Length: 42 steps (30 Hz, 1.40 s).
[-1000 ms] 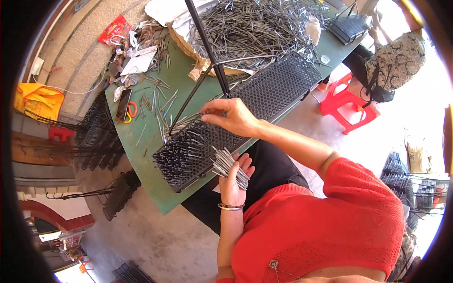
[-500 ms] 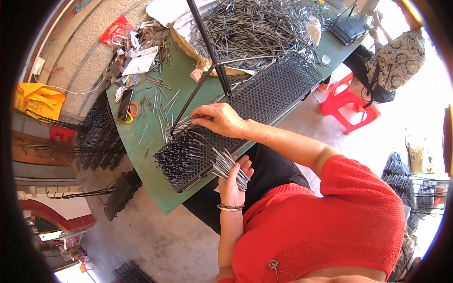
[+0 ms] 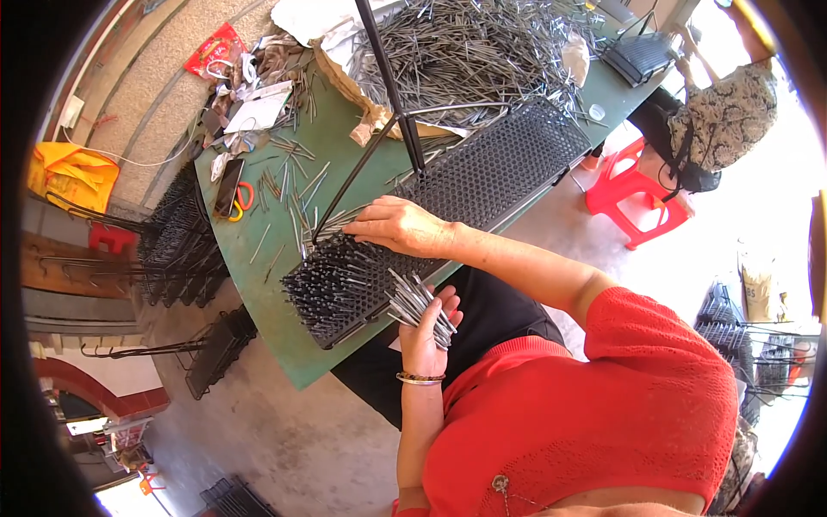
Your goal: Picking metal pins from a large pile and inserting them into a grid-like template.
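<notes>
A bundle of thin grey metal rods [image 3: 412, 302] lies across my left hand [image 3: 422, 332], whose fingers and thumb are curled round it just off the near edge of a long black perforated rack [image 3: 482, 172]. My right hand [image 3: 401, 227] is over the rack, beside its filled end. Its fingers are held together and point left; whatever they pinch is hidden beneath them. Many upright rods [image 3: 332, 289] stand packed in the holes at the rack's near left end. Farther along, the holes show no rods.
A large heap of loose rods [image 3: 474, 56] covers the far part of the green table [image 3: 284, 336]. Black bars [image 3: 392, 86] rise from the rack. Scissors [image 3: 245, 196] and a phone [image 3: 227, 188] lie at left. Another person [image 3: 732, 112] sits near a red stool [image 3: 624, 189].
My right hand has lowered slightly toward the rods, its fingers now flatter and closer together. My left hand keeps its bundle in nearly the same place.
</notes>
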{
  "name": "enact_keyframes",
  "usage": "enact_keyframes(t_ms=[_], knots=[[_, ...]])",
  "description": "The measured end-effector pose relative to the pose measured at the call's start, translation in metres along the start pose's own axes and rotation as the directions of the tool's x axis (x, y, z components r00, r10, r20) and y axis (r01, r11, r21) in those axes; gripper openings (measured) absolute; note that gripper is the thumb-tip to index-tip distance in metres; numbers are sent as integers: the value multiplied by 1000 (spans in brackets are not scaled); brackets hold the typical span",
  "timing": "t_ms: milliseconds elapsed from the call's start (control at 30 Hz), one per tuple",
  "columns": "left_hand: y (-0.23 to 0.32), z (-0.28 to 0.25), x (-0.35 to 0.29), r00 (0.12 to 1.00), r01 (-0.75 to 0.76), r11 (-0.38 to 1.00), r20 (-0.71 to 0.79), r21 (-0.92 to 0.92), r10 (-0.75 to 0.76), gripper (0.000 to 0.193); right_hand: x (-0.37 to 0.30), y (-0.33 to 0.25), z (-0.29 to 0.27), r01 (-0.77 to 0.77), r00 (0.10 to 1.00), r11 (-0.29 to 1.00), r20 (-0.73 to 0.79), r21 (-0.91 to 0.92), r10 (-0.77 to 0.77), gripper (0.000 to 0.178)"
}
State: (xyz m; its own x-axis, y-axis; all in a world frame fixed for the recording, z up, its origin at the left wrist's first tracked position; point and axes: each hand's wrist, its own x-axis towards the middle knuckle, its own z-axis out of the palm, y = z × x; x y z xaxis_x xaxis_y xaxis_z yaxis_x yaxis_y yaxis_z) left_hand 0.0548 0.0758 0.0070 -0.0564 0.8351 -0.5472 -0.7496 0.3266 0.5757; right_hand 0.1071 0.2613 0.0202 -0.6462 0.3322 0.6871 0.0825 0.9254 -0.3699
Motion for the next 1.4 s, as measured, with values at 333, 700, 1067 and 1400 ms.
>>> enact_keyframes(t_ms=[333,700,1067,1400], knots=[[-1,-1,1,1000,11,999,-9,-35,-11,28,-8,-1,5,-46,996,997,-73,-59,42,24],[0,-3,3,998,-67,997,-13,-45,66,33,-20,-37,-37,-377,926,885,96,274,365,18],[2,6,6,994,-84,994,68,-64,88,35,-35,-31,-56,-689,695,449,342,569,632,23],[-2,3,12,999,31,998,14,-49,-30,26,-1,18,-30,-339,924,886,-67,316,377,18]])
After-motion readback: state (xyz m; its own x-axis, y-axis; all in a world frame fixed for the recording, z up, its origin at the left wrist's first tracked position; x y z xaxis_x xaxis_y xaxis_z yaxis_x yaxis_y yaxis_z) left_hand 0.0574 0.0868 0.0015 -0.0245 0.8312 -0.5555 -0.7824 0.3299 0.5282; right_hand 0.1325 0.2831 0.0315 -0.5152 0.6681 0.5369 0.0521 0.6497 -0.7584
